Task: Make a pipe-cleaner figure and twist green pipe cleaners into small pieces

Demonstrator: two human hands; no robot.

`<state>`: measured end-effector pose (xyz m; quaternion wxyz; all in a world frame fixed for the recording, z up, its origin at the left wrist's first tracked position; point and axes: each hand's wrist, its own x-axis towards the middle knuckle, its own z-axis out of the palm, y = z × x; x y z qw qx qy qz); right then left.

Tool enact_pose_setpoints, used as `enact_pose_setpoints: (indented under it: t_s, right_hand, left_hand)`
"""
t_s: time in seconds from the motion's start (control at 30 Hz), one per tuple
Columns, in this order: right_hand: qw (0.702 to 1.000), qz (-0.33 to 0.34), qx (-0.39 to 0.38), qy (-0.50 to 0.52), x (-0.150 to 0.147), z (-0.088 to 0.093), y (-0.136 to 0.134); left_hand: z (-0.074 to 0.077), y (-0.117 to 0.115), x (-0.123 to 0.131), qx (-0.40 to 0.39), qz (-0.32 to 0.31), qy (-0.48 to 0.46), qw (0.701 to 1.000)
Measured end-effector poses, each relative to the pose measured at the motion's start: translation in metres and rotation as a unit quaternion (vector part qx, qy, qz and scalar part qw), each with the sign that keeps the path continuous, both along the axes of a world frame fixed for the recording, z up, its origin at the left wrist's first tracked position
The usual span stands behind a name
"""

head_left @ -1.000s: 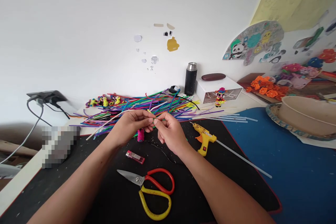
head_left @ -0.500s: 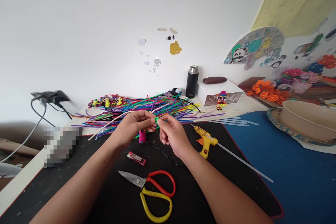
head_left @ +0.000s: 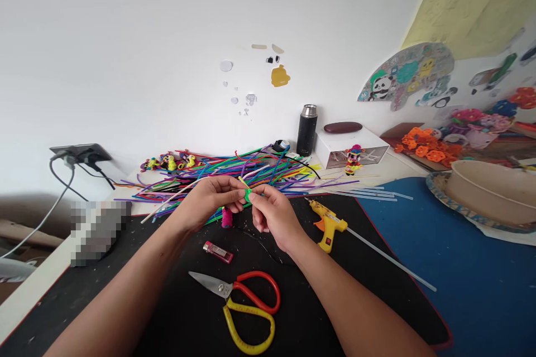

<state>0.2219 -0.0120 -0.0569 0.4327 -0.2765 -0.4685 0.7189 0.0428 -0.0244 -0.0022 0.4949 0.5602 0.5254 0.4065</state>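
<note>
"What have you got there?"

"A little green piece. It's up in the air over the far edge of the black mat, right between my two hands."

"Are both hands holding it?"

"Yes. My left hand pinches one side with thumb and finger. My right hand pinches the other side. My fingertips are very close, so most of the green is hidden."

"What's that yellow bit poking up?"

"It's just above the green. I can't tell if they're joined."

"How do you do this part well?"

"I think I should pinch softly. It looks fuzzy and bendy, so a hard squeeze could squash it flat. One hand should keep it steady while the other does small, slow bends. If both pull at once, it might go crooked."

"Anything to watch out for?"

"The pink piece lies just below my fingers, so I should keep my hands up and not bump it. The scissors are well away, nearer to me."
</note>
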Motion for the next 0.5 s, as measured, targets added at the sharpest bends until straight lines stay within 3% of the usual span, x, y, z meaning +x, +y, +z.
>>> enact_pose_setpoints:
  t_s: [0.2, 0.5]
  right_hand:
    - [1.000, -0.027, -0.006, 0.007, 0.0000, 0.0022, 0.0011]
    - [1.000, -0.003, -0.005, 0.000, 0.0006, 0.0023, 0.0005]
  left_hand:
    - [-0.0036, 0.0006, 0.0053, 0.011, -0.007, 0.028, 1.000]
    - [0.0030, -0.0044, 0.0048, 0.032, -0.014, 0.069, 0.997]
